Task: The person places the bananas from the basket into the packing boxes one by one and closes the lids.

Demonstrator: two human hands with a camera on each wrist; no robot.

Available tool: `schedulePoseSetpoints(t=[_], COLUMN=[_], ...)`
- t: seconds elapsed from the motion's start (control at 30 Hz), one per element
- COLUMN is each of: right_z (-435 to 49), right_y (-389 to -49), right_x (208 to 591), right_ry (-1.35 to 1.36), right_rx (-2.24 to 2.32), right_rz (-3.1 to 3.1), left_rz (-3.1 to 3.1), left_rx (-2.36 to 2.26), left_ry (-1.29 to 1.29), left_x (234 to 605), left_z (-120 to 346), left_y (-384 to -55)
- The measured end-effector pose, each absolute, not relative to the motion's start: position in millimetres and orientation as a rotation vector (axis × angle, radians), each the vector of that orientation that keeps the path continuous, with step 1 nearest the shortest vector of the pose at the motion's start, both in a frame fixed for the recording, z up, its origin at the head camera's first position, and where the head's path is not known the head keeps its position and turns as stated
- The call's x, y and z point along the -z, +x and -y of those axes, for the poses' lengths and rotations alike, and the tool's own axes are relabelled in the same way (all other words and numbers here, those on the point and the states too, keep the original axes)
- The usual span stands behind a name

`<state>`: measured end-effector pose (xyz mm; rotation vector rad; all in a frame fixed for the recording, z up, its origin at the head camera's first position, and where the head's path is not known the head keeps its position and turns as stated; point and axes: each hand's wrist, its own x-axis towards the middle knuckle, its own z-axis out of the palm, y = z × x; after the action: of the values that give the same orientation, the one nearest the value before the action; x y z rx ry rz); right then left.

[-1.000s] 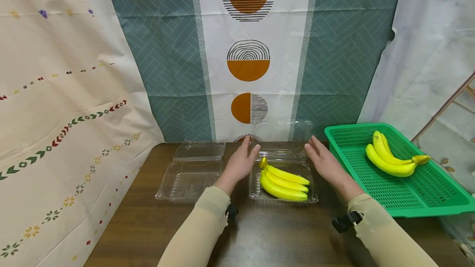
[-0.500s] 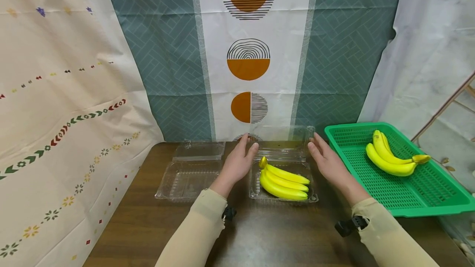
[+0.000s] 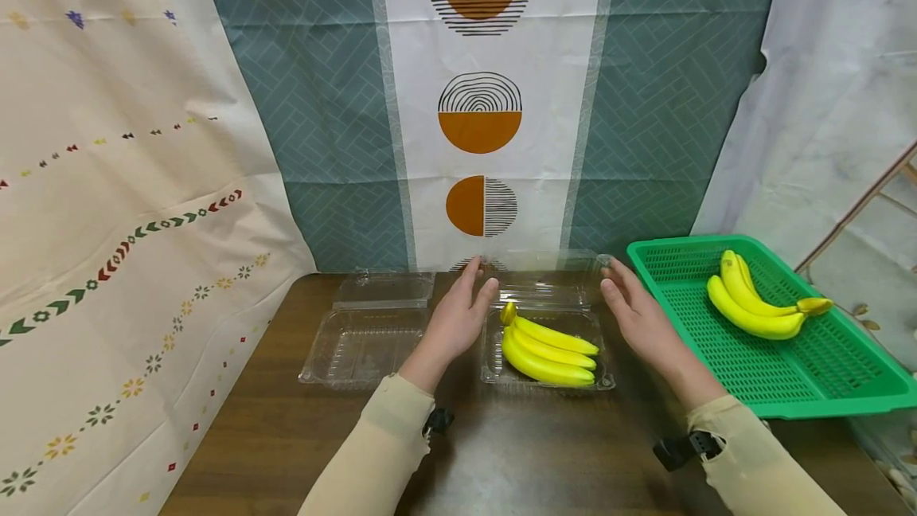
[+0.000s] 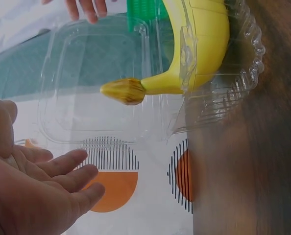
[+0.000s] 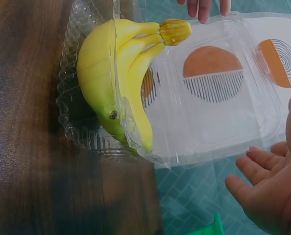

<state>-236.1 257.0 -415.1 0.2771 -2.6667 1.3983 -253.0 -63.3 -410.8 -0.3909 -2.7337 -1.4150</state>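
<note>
A bunch of three yellow bananas [image 3: 548,349] lies in the base of a clear plastic clamshell container [image 3: 548,385]. Its hinged lid [image 3: 548,289] is up at the back. My left hand [image 3: 454,313] is at the lid's left side, fingers extended and holding nothing. On the other side, my right hand [image 3: 637,317] has its fingertips close to the lid's right corner, fingers loosely straight. Both wrist views show a gap between the near palm and the lid. In the left wrist view the banana stem [image 4: 128,90] points toward the lid.
Left of the bananas stands a second clear clamshell container [image 3: 365,345], lid folded back. A green plastic basket [image 3: 809,404] on the right holds another banana bunch [image 3: 752,305]. The dark wooden table [image 3: 530,452] ends at a patterned curtain [image 3: 344,205].
The lid's top edge has come lower in the head view. My right hand has drifted right and my left slightly left. The bananas stay put.
</note>
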Motion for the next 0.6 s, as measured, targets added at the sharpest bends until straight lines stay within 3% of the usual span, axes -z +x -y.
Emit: schedulePoseSetpoints(t=[0.6], right_z=[-262], right_y=[-217], right_x=[418], right_ry=[0.260], right_rx=[-1.377], right_rz=[2.636], left_rz=[2.744], left_rx=[1.402], left_ry=[-0.421], left_x=[415], left_z=[69], left_y=[-237])
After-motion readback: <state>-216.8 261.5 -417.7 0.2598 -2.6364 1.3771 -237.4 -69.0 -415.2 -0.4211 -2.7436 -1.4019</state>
